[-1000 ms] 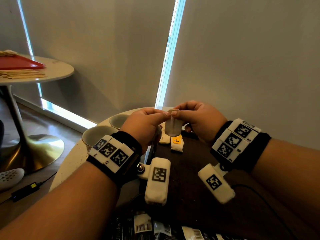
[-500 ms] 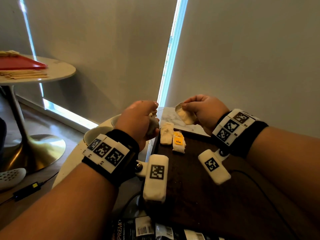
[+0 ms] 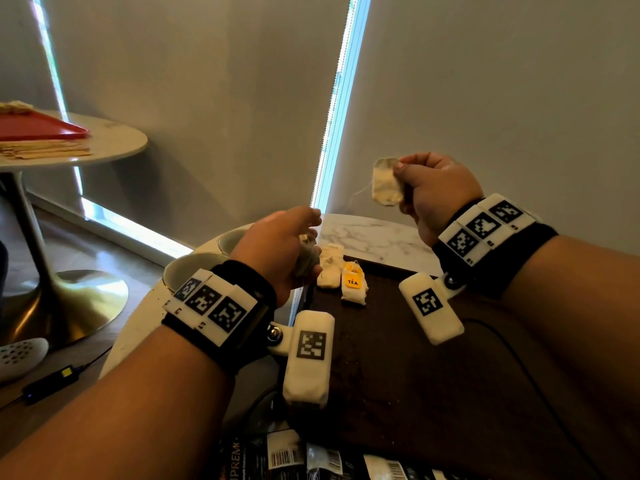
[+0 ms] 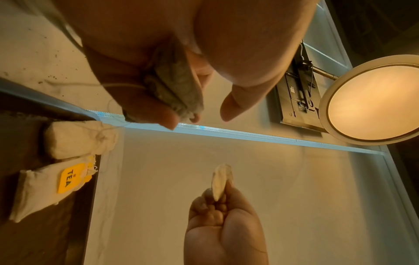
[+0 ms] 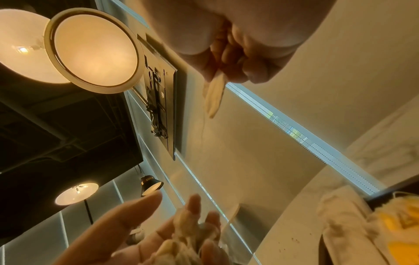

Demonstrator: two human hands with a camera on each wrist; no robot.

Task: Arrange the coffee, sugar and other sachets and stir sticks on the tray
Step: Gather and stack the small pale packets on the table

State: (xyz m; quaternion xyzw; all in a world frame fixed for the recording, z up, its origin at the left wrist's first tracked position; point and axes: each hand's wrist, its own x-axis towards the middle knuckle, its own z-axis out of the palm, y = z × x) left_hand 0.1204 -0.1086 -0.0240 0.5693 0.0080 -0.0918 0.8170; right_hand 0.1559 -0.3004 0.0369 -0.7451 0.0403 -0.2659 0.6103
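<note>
My right hand [image 3: 401,174] is raised above the far edge of the dark brown tray [image 3: 398,358] and pinches a single pale tea bag [image 3: 387,181] [image 5: 214,96]. A thin string trails from that bag down toward my left hand [image 3: 311,247]. The left hand hovers low at the tray's far left corner, fingers curled round a greyish bunch of tea bags [image 4: 179,84]. Two more lie side by side on the tray just beyond it: a plain white tea bag [image 3: 330,268] and a tea bag with a yellow TEA tag [image 3: 353,284].
Two pale cups [image 3: 194,268] stand on the marble table [image 3: 374,237] left of the tray. Black barcoded sachets [image 3: 277,455] lie at the near edge. A second round table at far left carries a red tray [image 3: 38,129] and stir sticks [image 3: 45,150].
The hands, joined on one tea bag a second ago, have parted. My right hand rose up and to the right with that bag; the left stayed low with its bunch.
</note>
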